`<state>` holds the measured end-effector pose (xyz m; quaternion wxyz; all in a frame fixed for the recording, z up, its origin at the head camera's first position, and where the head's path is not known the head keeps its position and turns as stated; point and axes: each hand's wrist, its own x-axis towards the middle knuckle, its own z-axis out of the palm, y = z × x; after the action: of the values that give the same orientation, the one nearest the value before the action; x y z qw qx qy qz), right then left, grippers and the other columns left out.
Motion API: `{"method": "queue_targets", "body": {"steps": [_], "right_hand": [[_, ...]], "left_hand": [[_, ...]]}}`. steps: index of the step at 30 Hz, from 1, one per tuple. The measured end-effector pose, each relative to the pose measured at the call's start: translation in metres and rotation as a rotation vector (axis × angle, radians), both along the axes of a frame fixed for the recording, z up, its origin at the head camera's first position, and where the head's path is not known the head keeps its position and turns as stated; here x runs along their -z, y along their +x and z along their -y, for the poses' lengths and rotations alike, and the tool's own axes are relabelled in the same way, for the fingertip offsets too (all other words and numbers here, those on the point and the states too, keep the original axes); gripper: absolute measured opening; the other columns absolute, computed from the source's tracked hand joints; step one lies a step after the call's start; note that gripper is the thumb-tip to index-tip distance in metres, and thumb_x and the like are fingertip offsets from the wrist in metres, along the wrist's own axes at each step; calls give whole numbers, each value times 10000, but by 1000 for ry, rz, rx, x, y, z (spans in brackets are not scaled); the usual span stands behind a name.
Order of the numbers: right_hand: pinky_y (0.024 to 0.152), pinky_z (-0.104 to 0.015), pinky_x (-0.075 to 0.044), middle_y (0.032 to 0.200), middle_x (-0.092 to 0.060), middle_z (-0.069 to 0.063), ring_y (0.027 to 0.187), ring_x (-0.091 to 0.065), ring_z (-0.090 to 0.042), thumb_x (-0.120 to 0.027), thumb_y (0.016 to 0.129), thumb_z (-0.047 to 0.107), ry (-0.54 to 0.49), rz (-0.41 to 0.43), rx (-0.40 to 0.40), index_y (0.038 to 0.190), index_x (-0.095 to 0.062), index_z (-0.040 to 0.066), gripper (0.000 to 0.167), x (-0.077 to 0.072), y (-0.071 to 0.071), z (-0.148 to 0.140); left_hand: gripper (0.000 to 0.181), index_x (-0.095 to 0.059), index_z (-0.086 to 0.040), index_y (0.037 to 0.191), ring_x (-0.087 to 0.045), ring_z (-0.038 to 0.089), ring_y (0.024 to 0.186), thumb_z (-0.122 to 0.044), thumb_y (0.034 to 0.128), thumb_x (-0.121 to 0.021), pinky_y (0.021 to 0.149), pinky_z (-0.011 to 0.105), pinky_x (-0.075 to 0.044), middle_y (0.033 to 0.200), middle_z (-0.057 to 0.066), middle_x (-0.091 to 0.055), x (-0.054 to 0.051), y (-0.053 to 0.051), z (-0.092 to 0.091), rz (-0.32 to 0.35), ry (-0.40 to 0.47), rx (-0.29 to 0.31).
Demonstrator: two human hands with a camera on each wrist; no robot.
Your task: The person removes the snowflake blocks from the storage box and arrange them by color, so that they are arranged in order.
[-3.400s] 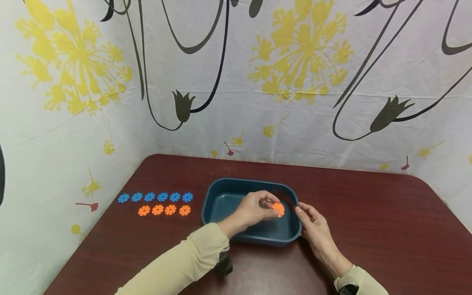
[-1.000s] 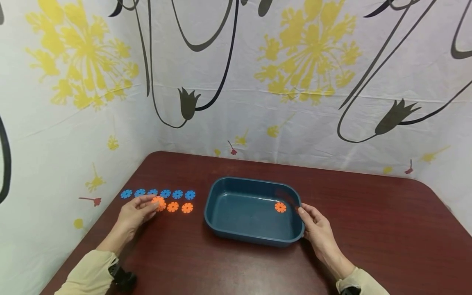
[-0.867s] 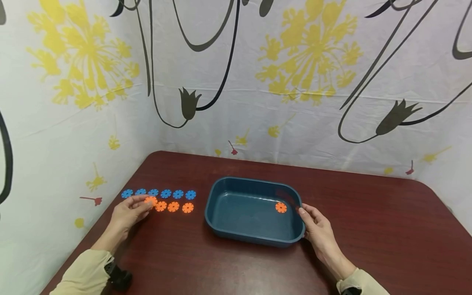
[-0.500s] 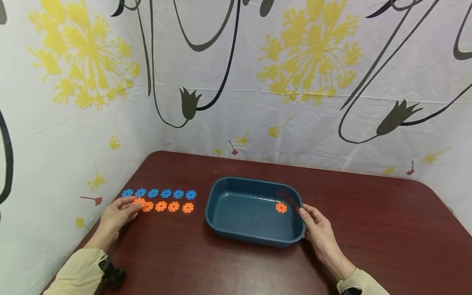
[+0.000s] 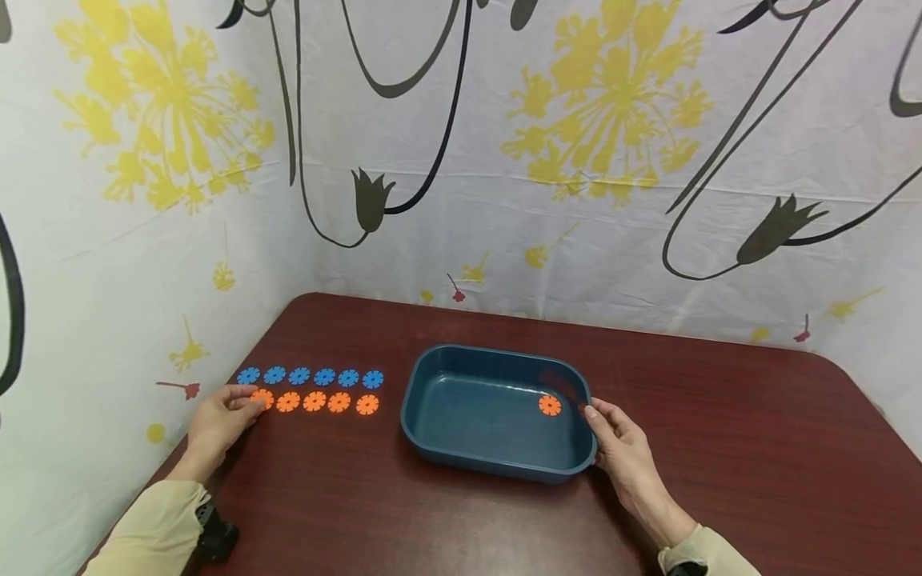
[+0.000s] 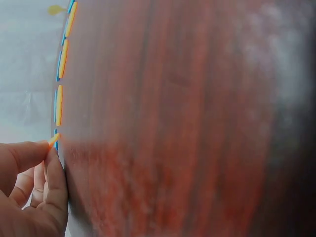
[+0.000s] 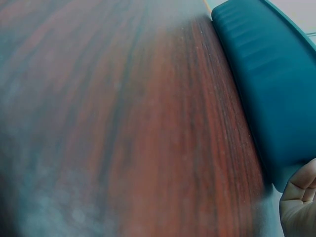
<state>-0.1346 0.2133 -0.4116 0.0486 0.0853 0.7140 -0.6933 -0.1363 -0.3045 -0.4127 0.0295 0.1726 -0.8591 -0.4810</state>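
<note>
At the left end of the orange row, my left hand [image 5: 219, 420] pinches an orange notched disc [image 5: 264, 398] between thumb and fingers. The left wrist view shows this disc tilted, its lower edge at the table. Several more orange discs [image 5: 314, 402] lie flat in line to its right. Behind them runs a parallel row of several blue notched discs [image 5: 324, 377]. My right hand [image 5: 623, 444] grips the right end of a dark teal plastic tub [image 5: 468, 462], thumb at the rim, fingers mostly hidden outside. One orange disc [image 5: 550, 406] lies inside the tub towards its right end.
Everything stands on a dark red-brown wooden table [image 5: 720, 448] with rounded far corners. White patterned cloth [image 5: 461, 160] hangs behind it and along its left side. Dark camera mounts sit at both wrists.
Over the last seconds my left hand has carried an orange disc from above the tub leftwards, then lowered it to the left end of the orange row. My right hand stays on the tub.
</note>
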Motion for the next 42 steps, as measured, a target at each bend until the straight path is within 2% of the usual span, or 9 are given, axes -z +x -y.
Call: {"method": "queue_targets", "body": {"steps": [4,7,10,13,21,27,32,37,42], "right_hand": [[672,-223,-519,1040,-614,188,845,-621,-11,-513,960,374,-5,1,6,1378,-368,45,552,0,1,-1],[676,-225,-521,1048,-610,193,852,-621,-9,-513,959,378,-6,2,7,1379,-366,45,555,0,1,-1],[682,-227,-521,1058,-604,188,856,-620,-10,-512,959,381,-5,5,8,1382,-365,46,559,0,1,-1],[685,-227,-522,1058,-602,180,854,-621,-12,-509,960,382,-4,3,7,1383,-366,46,559,0,1,-2],[670,-223,-520,1038,-608,170,828,-620,-15,-511,958,384,-9,2,10,1380,-371,49,557,-1,1,-2],[670,-228,-523,1029,-614,173,824,-624,-21,-515,957,383,-15,4,13,1373,-378,49,551,0,2,-2],[665,-229,-524,1030,-615,157,810,-624,-27,-522,954,383,-15,12,17,1370,-384,49,551,0,1,-1],[666,-230,-525,1038,-619,147,813,-626,-29,-527,953,375,-18,18,14,1369,-385,44,550,-1,1,0],[668,-230,-527,1045,-620,133,821,-624,-29,-528,951,377,-16,18,15,1366,-390,43,550,0,1,0]], "left_hand": [[384,-548,70,1191,-562,36,659,-175,905,-622,572,205,-478,864,108,-644,-1,-1,-1,-14,-155,-2],[379,-571,70,1159,-597,176,722,-198,897,-633,578,244,-457,925,202,-648,-2,-1,-1,-24,-241,3],[375,-581,76,1135,-610,302,799,-199,888,-644,592,277,-450,955,243,-647,-3,-2,-1,-27,-304,7],[363,-589,82,1118,-610,336,817,-186,881,-648,593,295,-451,944,248,-649,-4,-3,-2,-26,-342,12],[347,-601,88,1094,-606,314,804,-176,876,-656,594,286,-441,943,250,-646,-4,-6,-2,-8,-361,18],[324,-607,89,1076,-596,329,824,-164,877,-644,627,331,-457,954,253,-636,-5,-7,-1,5,-381,35],[369,-586,97,1124,-585,319,837,-190,895,-624,635,326,-468,989,261,-623,-5,-6,1,19,-346,41],[412,-558,101,1159,-571,160,696,-224,910,-607,579,240,-446,968,237,-621,-8,-2,-1,9,-291,18],[407,-572,75,1163,-553,49,630,-238,908,-621,552,200,-452,994,244,-645,-14,-5,-20,-72,-249,19]]}}
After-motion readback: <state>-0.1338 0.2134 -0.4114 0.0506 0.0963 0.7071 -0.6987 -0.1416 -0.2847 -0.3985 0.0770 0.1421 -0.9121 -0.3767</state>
